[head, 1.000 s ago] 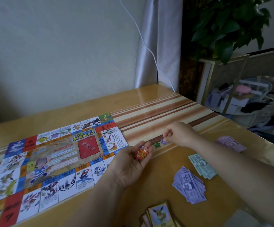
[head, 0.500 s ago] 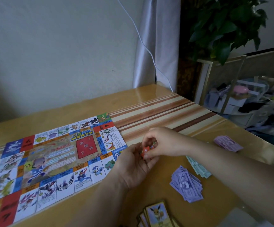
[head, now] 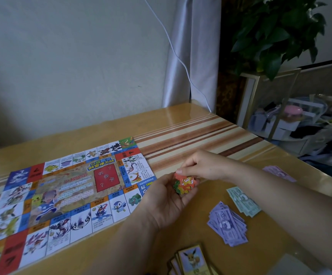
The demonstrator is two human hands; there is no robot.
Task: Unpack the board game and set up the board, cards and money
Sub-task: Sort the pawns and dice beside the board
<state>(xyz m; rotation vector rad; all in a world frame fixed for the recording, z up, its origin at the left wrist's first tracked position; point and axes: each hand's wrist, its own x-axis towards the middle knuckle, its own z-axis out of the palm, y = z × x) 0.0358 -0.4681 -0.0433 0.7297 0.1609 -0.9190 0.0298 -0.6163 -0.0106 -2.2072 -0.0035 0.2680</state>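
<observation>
Orange, green and yellow paper tokens [head: 185, 184] form a small stack just off the right edge of the colourful paper game board [head: 61, 195], which we see spread flat on the glossy wooden table [head: 181, 120]. Our left hand [head: 167, 203] cups the stack in curled fingers, and our right hand [head: 203, 165] pinches its top orange piece. Farther right of the board lie loose purple paper notes [head: 227, 225] and pale green paper notes [head: 243, 201]. Yellow-bordered picture cards [head: 191, 261] sit nearer us.

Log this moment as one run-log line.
left hand: holds star tokens | right hand: pinches tokens | board: unfolded | purple notes, cards: on table
</observation>
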